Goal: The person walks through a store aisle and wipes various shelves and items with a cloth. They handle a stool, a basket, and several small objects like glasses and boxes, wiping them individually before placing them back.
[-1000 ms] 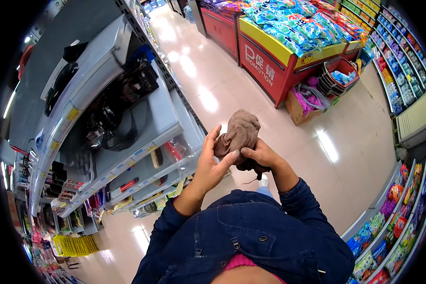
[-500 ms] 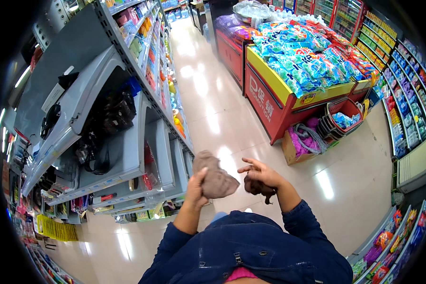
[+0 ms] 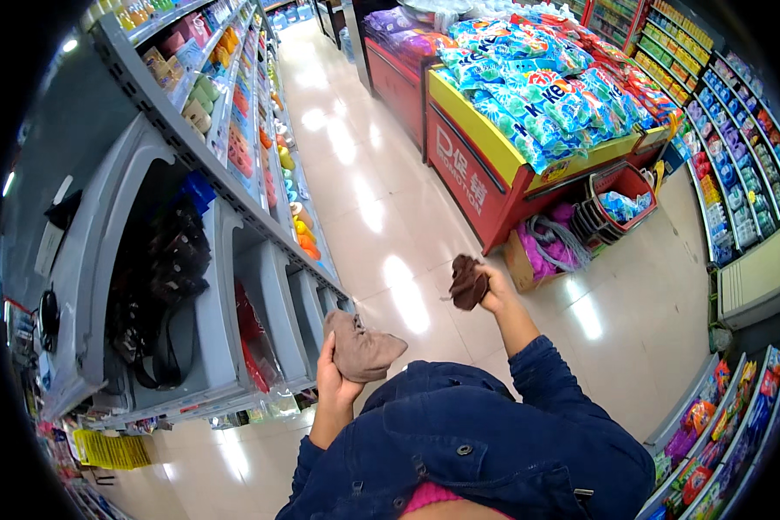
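Note:
A folded grey-brown cloth [image 3: 364,348] sits in my left hand [image 3: 332,379], whose fingers close round its left side; some of them are hidden beneath it. Farther out and to the right, my right hand [image 3: 497,289] grips a crumpled dark brown cloth [image 3: 467,282], with its fingers partly behind the bunched fabric. The two cloths are apart, both held above the tiled floor. Grey shelving [image 3: 234,295] stands close beside my left hand.
On the left shelving hang dark strap-like goods [image 3: 169,277] and a red packaged item [image 3: 253,338]. A red and yellow bin [image 3: 477,186] piled with detergent bags [image 3: 537,95] stands ahead right. Beside it are a box of purple material [image 3: 542,256] and stacked baskets [image 3: 611,212].
My right hand has moved outward and up with the dark brown cloth. My left hand has shifted left with the grey-brown one. The view has moved nearer the left shelving.

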